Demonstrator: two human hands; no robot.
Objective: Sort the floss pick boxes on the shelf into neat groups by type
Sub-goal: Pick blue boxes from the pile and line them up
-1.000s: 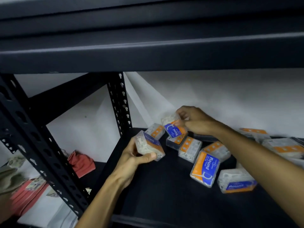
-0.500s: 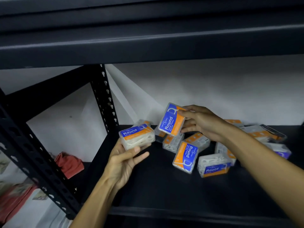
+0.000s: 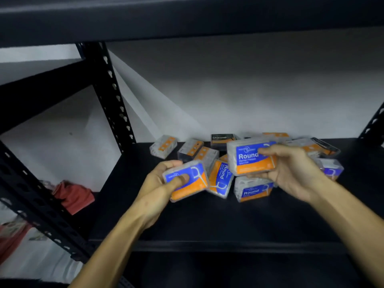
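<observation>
Two hands are each holding a floss pick box above the black metal shelf.

The left hand is gripping a clear plastic blue-and-orange floss pick box, thumb pressing on its label; the right hand is wrapping its fingers round a clear plastic "Round" box. Behind them, a loose heap of similar boxes and one black "Charcoal" box are lying toward the shelf's back edge. A red cloth is lying beyond the shelf's left edge.
</observation>
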